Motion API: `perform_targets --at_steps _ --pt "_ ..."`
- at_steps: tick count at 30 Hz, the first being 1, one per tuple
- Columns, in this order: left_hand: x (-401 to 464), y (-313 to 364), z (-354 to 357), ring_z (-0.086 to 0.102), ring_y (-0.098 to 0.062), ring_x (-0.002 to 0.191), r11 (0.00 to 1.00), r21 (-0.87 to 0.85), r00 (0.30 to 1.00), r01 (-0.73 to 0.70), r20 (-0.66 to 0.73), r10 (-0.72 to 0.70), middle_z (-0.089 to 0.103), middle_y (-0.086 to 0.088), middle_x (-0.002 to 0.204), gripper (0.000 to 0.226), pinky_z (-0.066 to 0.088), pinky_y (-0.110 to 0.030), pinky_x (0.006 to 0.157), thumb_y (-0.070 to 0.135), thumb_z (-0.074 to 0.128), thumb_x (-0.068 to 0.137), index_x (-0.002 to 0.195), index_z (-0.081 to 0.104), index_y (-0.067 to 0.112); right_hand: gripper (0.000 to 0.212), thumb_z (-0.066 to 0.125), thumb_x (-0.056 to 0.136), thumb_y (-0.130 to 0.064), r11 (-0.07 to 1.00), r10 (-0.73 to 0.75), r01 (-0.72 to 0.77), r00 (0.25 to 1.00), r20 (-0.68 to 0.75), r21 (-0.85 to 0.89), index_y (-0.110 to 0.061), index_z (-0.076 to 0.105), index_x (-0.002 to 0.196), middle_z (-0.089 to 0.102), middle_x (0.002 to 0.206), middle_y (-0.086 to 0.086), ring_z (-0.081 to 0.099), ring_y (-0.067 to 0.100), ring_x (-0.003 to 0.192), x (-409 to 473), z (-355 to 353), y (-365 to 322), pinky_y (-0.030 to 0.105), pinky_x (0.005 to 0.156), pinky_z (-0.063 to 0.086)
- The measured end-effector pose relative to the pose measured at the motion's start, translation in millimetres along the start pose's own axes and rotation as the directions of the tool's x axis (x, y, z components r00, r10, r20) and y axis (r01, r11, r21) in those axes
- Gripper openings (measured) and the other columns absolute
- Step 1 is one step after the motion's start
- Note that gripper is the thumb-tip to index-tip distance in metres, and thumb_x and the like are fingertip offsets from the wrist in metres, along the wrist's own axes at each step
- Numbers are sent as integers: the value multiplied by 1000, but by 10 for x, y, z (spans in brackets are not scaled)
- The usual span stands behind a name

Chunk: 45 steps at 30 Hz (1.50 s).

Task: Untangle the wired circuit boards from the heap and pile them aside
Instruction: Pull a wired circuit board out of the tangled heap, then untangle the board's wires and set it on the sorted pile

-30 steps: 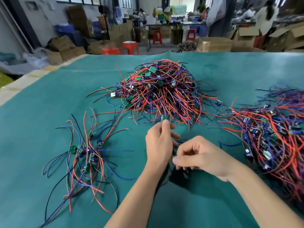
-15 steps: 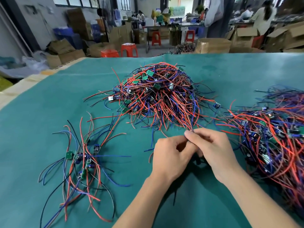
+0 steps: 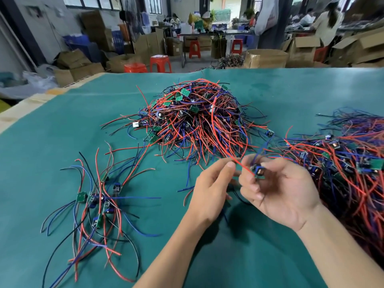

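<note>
Matte green cloth (image 3: 62, 142); right hand (image 3: 278, 192) pinches small wired board (image 3: 258, 172)

teal table cover (image 3: 311, 96), red and blue heap (image 3: 199, 121)

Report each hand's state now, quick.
Left hand: fingers curled, pinching the red wire.
Right hand: holding a small circuit board.

Matt green cloth table cover (image 3: 62, 146); glossy plastic-coated wires (image 3: 199, 125).
</note>
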<state>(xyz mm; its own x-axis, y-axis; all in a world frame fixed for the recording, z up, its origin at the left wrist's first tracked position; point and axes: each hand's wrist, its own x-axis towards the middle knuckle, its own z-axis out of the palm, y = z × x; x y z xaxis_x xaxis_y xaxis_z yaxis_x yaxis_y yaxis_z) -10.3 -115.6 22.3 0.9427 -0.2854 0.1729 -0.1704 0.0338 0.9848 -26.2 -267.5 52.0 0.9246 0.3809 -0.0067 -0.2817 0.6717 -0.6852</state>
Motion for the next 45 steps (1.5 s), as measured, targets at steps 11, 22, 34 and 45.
perform_targets --at_steps 11,22,34,45 --pt "16 0 -15 66 -23 50 965 -198 973 174 183 -138 75 -10 82 40 40 -20 38 44 37 99 101 72 25 18 66 95 -13 695 -413 67 852 -321 -716 -15 81 85 57 59 5 33 12 37 127 -134 196 13 38 18" --pt "9 -20 -8 62 -10 53 986 -21 980 168 115 -164 74 -8 81 22 42 -17 47 17 56 100 92 70 2 13 73 92 -16 632 -524 95 784 -333 -769 -20 77 80 54 53 -1 36 11 40 164 -252 163 17 37 24" --pt "0 -26 -46 55 -8 49 992 20 975 123 182 -125 64 0 65 21 41 -17 49 15 53 102 88 66 7 40 89 51 -35 856 -220 -30 883 -415 -517 -4 80 74 65 68 7 38 10 41 141 -291 86 19 34 24" --pt "1 -16 -47 41 -8 40 987 134 964 88 239 -118 56 2 56 26 32 -14 43 18 53 102 85 69 9 43 68 89 -44 67 -869 -198 470 -154 -978 -11 60 63 63 51 0 65 31 56 97 -481 -56 41 69 52"
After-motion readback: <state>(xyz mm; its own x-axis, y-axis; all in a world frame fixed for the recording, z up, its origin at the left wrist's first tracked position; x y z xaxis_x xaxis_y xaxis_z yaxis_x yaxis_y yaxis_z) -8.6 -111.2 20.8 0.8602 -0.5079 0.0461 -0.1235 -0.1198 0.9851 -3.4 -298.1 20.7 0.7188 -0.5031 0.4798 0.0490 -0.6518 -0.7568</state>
